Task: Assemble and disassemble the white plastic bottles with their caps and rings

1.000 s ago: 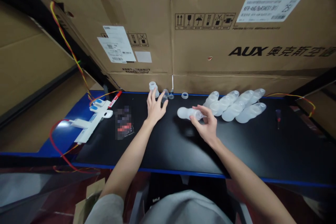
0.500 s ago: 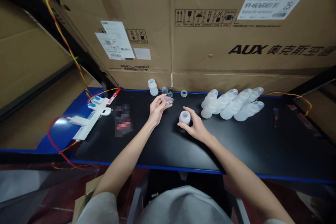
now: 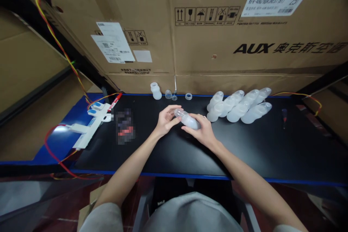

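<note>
In the head view, the right hand (image 3: pixel 203 128) is wrapped around a cloudy baby bottle (image 3: pixel 192 122), and the left hand (image 3: pixel 165 120) pinches the clear cap (image 3: pixel 178 112) at its top. The bottle leans to the left, over the black table (image 3: pixel 174 152). Behind it are an open bottle (image 3: pixel 156 91) and a small ring (image 3: pixel 188 96). Capped bottles (image 3: pixel 235 110) sit bunched on the right.

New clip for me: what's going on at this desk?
A person is handling a milky bottle over the black tabletop. The right hand grips its body while the left hand has its fingers at the clear cap on its end. An open-topped bottle stands by the carton, near a loose ring. More capped bottles are grouped to the right.
</note>
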A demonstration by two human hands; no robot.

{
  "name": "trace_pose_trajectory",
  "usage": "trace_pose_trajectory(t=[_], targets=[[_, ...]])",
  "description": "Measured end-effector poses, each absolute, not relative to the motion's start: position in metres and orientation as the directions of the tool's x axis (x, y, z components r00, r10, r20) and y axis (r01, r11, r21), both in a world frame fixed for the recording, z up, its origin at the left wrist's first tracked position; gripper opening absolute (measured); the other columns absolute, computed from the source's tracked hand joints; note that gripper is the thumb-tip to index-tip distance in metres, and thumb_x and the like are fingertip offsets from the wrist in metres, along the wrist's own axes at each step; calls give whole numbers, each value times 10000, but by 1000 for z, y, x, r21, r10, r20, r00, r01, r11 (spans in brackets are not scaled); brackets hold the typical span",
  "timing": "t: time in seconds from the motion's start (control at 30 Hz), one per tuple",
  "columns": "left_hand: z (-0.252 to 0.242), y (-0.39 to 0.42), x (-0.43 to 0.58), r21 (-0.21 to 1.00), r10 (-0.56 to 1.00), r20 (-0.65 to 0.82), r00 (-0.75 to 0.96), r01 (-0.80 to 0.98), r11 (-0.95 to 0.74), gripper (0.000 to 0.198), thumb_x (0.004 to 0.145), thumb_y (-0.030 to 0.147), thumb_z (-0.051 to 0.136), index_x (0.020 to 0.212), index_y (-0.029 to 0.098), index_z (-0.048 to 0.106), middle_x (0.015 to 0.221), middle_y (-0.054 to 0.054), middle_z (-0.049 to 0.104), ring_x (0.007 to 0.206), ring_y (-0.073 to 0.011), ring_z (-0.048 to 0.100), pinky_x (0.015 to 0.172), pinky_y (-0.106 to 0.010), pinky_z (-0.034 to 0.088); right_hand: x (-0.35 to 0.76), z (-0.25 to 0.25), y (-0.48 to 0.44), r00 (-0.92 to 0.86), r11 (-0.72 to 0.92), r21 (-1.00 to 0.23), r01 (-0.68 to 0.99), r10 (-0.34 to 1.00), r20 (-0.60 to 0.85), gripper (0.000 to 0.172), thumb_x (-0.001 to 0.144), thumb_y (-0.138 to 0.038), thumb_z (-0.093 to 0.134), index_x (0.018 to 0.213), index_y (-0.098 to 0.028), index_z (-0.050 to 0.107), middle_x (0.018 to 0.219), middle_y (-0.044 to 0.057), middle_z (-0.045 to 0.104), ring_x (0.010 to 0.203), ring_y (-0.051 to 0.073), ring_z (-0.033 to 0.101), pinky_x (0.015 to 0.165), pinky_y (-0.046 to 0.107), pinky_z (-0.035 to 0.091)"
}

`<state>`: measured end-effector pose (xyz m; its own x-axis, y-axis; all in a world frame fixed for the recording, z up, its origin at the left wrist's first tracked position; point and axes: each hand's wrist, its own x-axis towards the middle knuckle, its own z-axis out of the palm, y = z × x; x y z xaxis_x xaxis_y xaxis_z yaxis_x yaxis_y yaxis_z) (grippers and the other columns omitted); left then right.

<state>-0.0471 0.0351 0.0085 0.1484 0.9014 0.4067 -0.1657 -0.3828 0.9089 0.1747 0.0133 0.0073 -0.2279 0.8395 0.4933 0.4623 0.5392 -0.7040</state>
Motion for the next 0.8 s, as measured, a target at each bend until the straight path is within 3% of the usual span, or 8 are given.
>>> trace_pose_trajectory(t=[0.27,0.5,0.67,0.73,0.8], targets=[[8,18,-34,891,875,453,172,-115,-439,450,872,366,909,1264,197,769,1190,-132,791,1126,-287,798,974,-385,654,176,12,5,-143,432,-809,399,900,411,727,782,-544,929,1394,-261,659,981,42,812,840,250,752,840,417,593],[13,8,-30,889,858,458,232,-119,-442,499,939,476,830,1336,189,733,1224,-167,785,1143,-316,792,949,-397,660,175,20,2,-230,262,-961,90,944,235,865,718,-530,986,1457,-251,633,845,-8,769,750,209,719,774,370,611],[0,19,-28,855,835,509,209,-16,-518,635,1017,455,732,1573,219,539,1394,-191,714,1221,-285,747,1040,-427,617,169,5,13,-260,250,-968,18,936,237,674,749,-571,962,1246,-215,678,1094,73,807,969,248,770,898,400,629],[-6,27,-30,806,809,562,172,107,-583,630,1025,517,694,1556,209,556,1405,-191,683,1199,-283,725,1040,-451,603,166,-1,17,-245,257,-966,3,937,248,664,771,-596,941,1233,-217,653,1188,98,793,1084,268,767,992,434,623],[-10,36,-34,764,798,576,177,230,-603,499,1083,520,574,1468,208,635,1370,-171,685,1209,-282,695,1060,-474,579,166,-6,20,-216,275,-962,6,939,267,678,771,-617,934,1243,-224,648,1255,109,765,1163,277,750,1055,454,612]])
